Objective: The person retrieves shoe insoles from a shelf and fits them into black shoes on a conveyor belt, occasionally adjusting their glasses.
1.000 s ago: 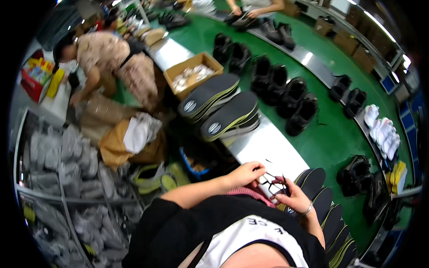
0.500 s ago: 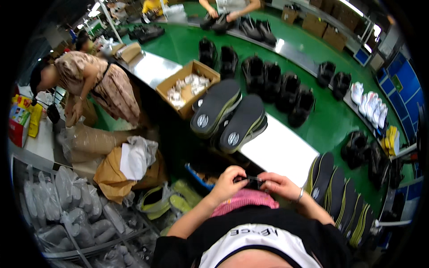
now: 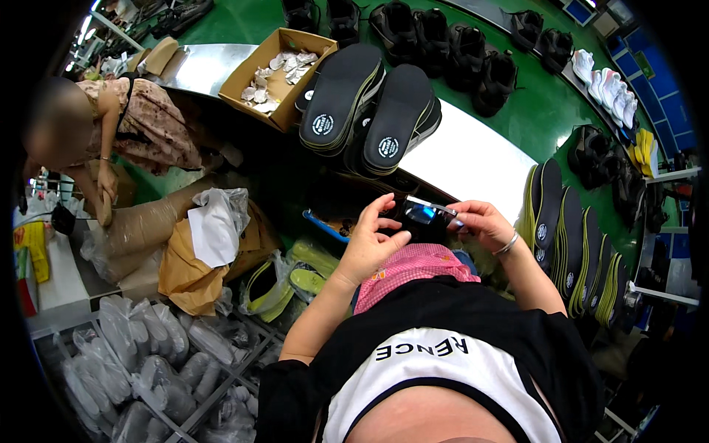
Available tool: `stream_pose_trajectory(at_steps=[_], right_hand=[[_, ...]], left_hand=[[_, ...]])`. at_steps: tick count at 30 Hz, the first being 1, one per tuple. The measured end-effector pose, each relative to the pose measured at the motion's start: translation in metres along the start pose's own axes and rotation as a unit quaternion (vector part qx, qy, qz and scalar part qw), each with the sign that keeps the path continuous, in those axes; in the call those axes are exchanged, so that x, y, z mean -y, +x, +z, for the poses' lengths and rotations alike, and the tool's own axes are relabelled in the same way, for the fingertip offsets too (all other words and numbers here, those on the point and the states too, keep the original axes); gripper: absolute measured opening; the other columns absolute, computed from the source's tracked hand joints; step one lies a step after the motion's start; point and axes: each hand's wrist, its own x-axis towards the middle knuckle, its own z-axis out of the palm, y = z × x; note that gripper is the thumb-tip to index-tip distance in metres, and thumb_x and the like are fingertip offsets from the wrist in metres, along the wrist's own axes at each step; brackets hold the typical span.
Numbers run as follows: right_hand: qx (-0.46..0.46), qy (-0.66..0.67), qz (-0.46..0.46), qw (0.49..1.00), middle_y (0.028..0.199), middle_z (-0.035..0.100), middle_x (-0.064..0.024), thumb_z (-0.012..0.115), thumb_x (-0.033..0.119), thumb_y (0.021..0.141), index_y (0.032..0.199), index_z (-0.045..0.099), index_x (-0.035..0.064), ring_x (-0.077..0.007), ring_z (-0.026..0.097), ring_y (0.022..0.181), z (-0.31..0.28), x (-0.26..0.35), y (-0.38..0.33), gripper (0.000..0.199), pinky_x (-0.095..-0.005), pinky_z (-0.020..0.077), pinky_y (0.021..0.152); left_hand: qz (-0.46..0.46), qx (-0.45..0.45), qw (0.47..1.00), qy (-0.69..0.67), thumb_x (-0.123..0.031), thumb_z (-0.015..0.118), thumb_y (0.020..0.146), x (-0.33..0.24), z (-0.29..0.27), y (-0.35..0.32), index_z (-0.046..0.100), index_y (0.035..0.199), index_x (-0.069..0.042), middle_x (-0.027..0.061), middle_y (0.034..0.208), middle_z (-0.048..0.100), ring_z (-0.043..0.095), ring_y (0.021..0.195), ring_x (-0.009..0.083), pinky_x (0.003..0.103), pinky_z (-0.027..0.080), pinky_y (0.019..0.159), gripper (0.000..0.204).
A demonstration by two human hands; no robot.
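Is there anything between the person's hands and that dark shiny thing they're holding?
No. Both the left hand and the right hand already touch the small dark object, one at each end. Nothing visible sits between fingers and object.

A single head-worn fisheye camera is looking steeply down the wearer's own chest, so the black-and-white shirt [image 3: 450, 362] is filling the lower edge, very near the lens. It is facing forward and down over both hands, which are sitting close in at mid-frame, toward the white worktable [image 3: 473, 159] just beyond them and the green conveyor [image 3: 546, 111] farther off along the top. Straight edges are bending toward the dark round rim. A shelf of bagged goods [image 3: 140, 354] is lying low at the left.
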Motion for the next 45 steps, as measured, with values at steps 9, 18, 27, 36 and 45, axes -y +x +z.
stream_pose_trajectory(at_steps=[9,18,27,36,45], right_hand=[[-0.11,-0.113,-0.049,0.986,0.077,0.061,-0.0012,0.061,0.016,0.078,0.096,0.059,0.0054,-0.0079,0.056,0.069,-0.114,0.006,0.068,0.021,-0.0211,0.0423,0.059],[-0.025,-0.126,-0.042,0.991,0.077,0.058,0.0017,0.061,0.012,0.078,0.094,0.059,0.0035,-0.0055,0.052,0.067,-0.169,0.007,0.124,0.018,-0.0186,0.0416,0.06],[0.146,-0.179,-0.088,0.969,0.094,0.057,-0.0041,0.056,0.01,0.081,0.095,0.058,0.0009,-0.0104,0.053,0.081,-0.138,0.052,0.099,0.017,-0.0228,0.0428,0.073],[0.15,-0.408,-0.219,0.874,0.098,0.057,-0.0122,0.059,0.009,0.075,0.086,0.06,0.0014,-0.0224,0.055,0.09,-0.169,0.058,0.136,0.014,-0.0303,0.0432,0.08],[0.156,-0.49,-0.236,0.824,0.099,0.059,-0.007,0.061,0.011,0.072,0.084,0.062,0.0071,-0.0237,0.053,0.09,-0.183,0.05,0.189,0.013,-0.0311,0.0424,0.08]], left_hand=[[-0.071,-0.134,0.988,0.031,-0.007,0.058,0.078,0.009,0.006,0.012,0.048,0.11,0.0,0.0069,0.103,0.053,0.053,0.08,0.008,0.021,0.044,0.067,0.034],[-0.054,-0.288,0.954,0.056,-0.016,0.054,0.084,-0.011,0.032,0.048,0.052,0.103,-0.002,0.0045,0.094,0.057,0.054,0.079,0.0091,0.02,0.042,0.063,0.023],[0.021,-0.15,0.91,0.386,-0.019,0.068,0.072,-0.005,0.083,0.09,0.045,0.116,-0.005,0.0087,0.111,0.046,0.048,0.094,0.0163,0.025,0.041,0.07,0.052],[-0.055,-0.156,0.954,0.251,-0.015,0.063,0.075,0.023,0.099,0.108,0.032,0.126,-0.004,0.013,0.12,0.037,0.047,0.099,0.0185,0.024,0.044,0.067,0.06],[-0.101,-0.24,0.937,0.233,-0.019,0.06,0.077,0.044,0.093,0.072,0.042,0.117,-0.003,0.0138,0.115,0.041,0.05,0.091,0.0207,0.029,0.047,0.07,0.046]])
